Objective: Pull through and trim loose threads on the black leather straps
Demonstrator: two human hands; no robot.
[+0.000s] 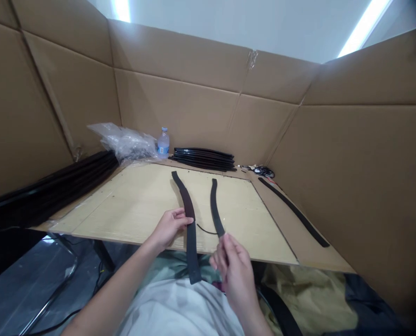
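Observation:
My left hand (pixel 170 228) pinches a long, flat black strip (pixel 191 252) near its middle, thumb on top. One end of this strip hangs past the table's front edge over my lap; the far end is above the board. To the right, my right hand (pixel 232 261) is closed round the near end of a second black strip (pixel 214 203), which points away from me. A thin, curved black piece (pixel 207 230) shows between the two strips and runs toward my right hand. Whether it is joined to the second strip, I cannot tell.
Tall cardboard walls (pixel 180 88) surround the pale board (pixel 141 200). Stacked black strips (pixel 204 158) lie at the back, more (pixel 64 186) at left. Clear plastic bags (pixel 127 142) and a bottle (pixel 163 143) stand back left. Another strip (pixel 295 212) lies right, near small clutter (pixel 262 171).

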